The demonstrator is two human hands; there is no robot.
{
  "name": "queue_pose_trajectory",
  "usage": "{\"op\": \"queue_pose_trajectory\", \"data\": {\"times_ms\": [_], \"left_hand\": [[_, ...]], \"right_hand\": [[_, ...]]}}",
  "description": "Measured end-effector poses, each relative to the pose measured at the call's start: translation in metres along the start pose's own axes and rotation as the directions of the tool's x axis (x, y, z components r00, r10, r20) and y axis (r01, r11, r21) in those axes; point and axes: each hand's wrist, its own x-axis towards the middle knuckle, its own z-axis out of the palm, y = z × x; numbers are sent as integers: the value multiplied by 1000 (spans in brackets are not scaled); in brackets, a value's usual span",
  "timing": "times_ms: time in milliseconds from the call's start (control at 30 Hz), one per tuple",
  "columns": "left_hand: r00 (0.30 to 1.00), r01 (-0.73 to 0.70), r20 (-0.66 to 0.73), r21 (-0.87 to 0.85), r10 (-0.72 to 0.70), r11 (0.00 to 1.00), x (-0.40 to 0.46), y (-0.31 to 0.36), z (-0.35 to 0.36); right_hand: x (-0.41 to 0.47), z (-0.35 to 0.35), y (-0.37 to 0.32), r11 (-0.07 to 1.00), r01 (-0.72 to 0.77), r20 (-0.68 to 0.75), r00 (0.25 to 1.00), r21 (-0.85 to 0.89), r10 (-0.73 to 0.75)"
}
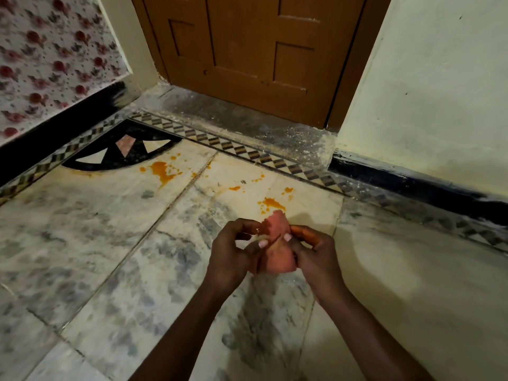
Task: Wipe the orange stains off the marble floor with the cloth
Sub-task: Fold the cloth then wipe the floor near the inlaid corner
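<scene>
Left hand (233, 257): raised above the floor, fingers curled, thumb pressed onto the cloth's left edge; grip holding it.
Right hand (316, 254): mirrors it, pinching the right edge.
Cloth (276, 243): pinkish, bunched between both hands, long axis running away toward the door (255, 50).
Orange stains (270, 203): on the marble floor (82, 243) just beyond the cloth; more (162, 170) off left.

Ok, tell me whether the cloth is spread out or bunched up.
Bunched up: the cloth is gathered between both hands, above the floor.
</scene>
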Motion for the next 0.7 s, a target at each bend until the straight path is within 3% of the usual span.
{"op": "queue_pose_trajectory", "data": {"times_ms": [67, 233, 367, 533, 700], "left_hand": [[997, -77, 7, 18, 77, 997, -6, -1, 3], [951, -254, 220, 141, 219, 957, -17, -1, 8], [924, -376, 169, 227, 344, 899, -15, 2, 16], [974, -226, 41, 79, 224, 971, -11, 8, 20], [988, -151, 9, 4, 151, 988, -8, 8, 23]], "right_hand": [[6, -4, -4, 999, -32, -32, 999, 13, 33], [19, -11, -16, 987, -118, -116, 985, 112, 131], [21, -13, -25, 953, -204, -83, 970, 225, 227], [14, -15, -33, 918, -249, 51, 968, 309, 245], [2, -19, -32, 930, -191, 193, 972, 315, 135]]}}
